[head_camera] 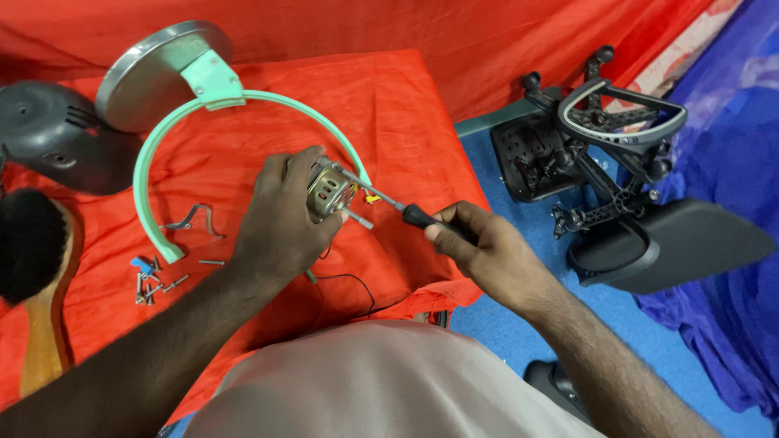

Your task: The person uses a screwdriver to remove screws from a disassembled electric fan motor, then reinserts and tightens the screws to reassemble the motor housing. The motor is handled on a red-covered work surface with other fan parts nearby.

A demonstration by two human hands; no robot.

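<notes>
Being gripped over the red cloth (389, 105), a small metal motor (331, 193) is being worked with a screwdriver (406, 212).

The motor is being clasped near the middle by the left hand (280, 223), fingers curled around its casing. The screwdriver's black handle is being pinched by the right hand (487, 251), shaft angled left onto the motor. A green curved bracket (162, 142) is arching just behind; loose screws (154, 280) are lying at left, a brush (36, 268) farther left, and black chair parts (608, 162) well apart at right.

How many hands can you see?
2. The left hand grips a small metal motor over the red cloth. The right hand holds a screwdriver with its tip at the motor. No other hands show.
</notes>
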